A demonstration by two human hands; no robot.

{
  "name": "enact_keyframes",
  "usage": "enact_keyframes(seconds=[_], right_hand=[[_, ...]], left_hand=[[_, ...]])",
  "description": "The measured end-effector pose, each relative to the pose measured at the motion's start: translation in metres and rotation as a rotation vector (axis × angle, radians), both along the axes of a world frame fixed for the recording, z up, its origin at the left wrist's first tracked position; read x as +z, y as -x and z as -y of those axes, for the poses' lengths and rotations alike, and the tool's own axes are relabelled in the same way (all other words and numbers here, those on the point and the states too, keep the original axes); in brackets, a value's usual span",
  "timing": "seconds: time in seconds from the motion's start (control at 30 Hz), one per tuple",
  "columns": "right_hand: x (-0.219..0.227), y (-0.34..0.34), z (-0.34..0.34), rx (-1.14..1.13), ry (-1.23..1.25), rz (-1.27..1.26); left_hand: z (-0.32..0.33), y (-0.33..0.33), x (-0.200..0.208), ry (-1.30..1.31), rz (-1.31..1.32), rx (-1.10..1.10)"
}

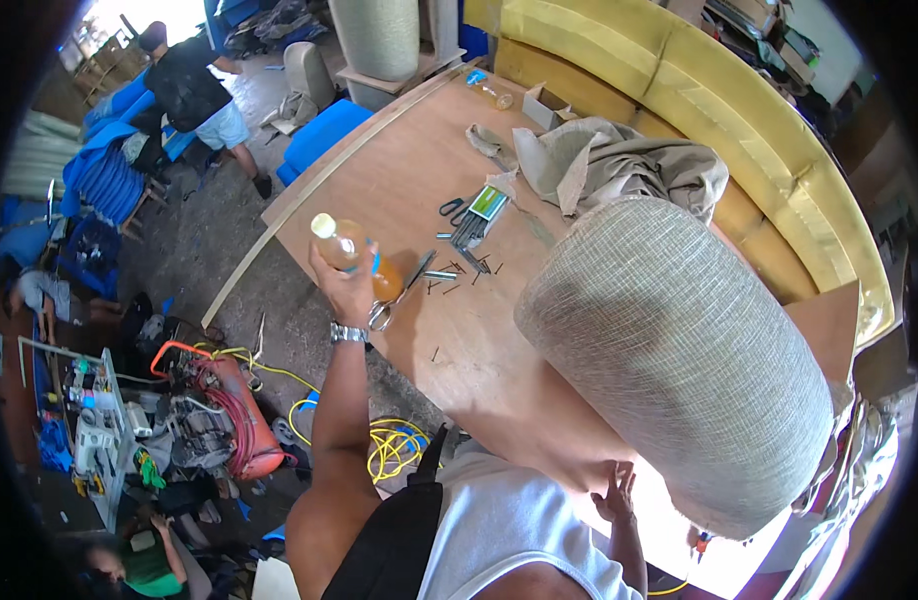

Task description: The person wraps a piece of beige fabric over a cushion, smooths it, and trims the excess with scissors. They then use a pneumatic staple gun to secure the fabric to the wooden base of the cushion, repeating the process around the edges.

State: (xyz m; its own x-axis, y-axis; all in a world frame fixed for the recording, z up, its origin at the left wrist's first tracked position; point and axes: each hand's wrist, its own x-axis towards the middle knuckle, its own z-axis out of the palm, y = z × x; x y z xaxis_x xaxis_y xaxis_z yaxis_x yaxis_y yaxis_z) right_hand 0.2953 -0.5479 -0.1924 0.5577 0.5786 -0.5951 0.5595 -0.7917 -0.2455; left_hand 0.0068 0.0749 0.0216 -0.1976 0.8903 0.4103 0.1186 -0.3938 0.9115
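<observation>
My left hand (347,290) is wrapped around a clear plastic bottle (341,240) with a pale cap and orange liquid in its lower part. The bottle is tilted over the left edge of the wooden board (469,370). Right beside it lie scissors (380,317), several loose screws or nails (479,268) and strips of staples (469,232). A small green and white box (488,203) rests on those strips. My right hand (616,492) is low by the board's near part, fingers apart and holding nothing, close to a large grey fabric-covered cushion (679,350).
Crumpled beige fabric (619,165) and a curved yellow foam piece (669,60) border the board's far side. A second bottle (494,92) lies at the far corner. On the floor to the left are a red compressor (244,420) and a yellow hose (394,445). Other people are at the left.
</observation>
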Motion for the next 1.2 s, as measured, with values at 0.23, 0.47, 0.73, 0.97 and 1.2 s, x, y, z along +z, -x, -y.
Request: enact_keyframes(seconds=[0.23,0.47,0.73,0.97,1.2], right_hand=[[0.052,0.032,-0.021,-0.153,0.174,-0.035],[0.071,0.045,-0.032,-0.256,0.095,-0.025],[0.068,0.011,0.094,-1.618,-1.309,0.125],[0.254,-0.06,0.084,-1.151,-1.535,0.285],[0.258,-0.073,0.011,-0.675,-1.595,-0.197]], left_hand=[[-0.095,0.022,-0.134,0.087,-0.042,-0.126],[-0.101,0.047,-0.142,0.047,-0.19,-0.112],[0.018,-0.009,-0.099,-0.067,-0.12,0.046],[0.056,-0.127,-0.033,0.332,0.217,-0.984],[0.11,-0.181,0.001,0.589,0.466,-0.878]])
